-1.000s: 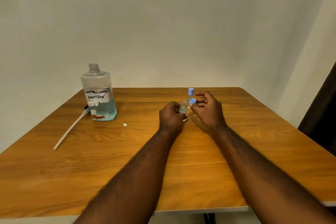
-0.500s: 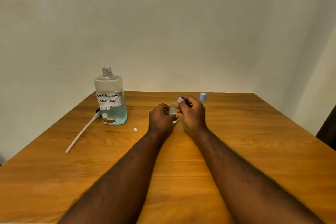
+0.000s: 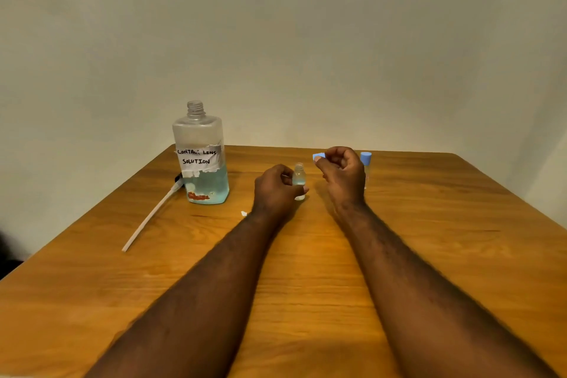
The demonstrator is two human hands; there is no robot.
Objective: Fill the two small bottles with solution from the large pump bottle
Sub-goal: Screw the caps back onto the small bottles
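Centre frame, on the table (image 3: 429,255): left hand (image 3: 276,190) grasps the uncapped small bottle (image 3: 299,176); right hand (image 3: 342,173) pinches its blue cap (image 3: 318,157). Large bottle (image 3: 201,159) stands left, second small bottle (image 3: 365,163) right. Step judged: capping; next, align cap over neck.

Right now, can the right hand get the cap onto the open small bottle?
Probably yes. The right hand holds the blue cap just up and right of the open small bottle, which the left hand holds upright; nothing lies between them.
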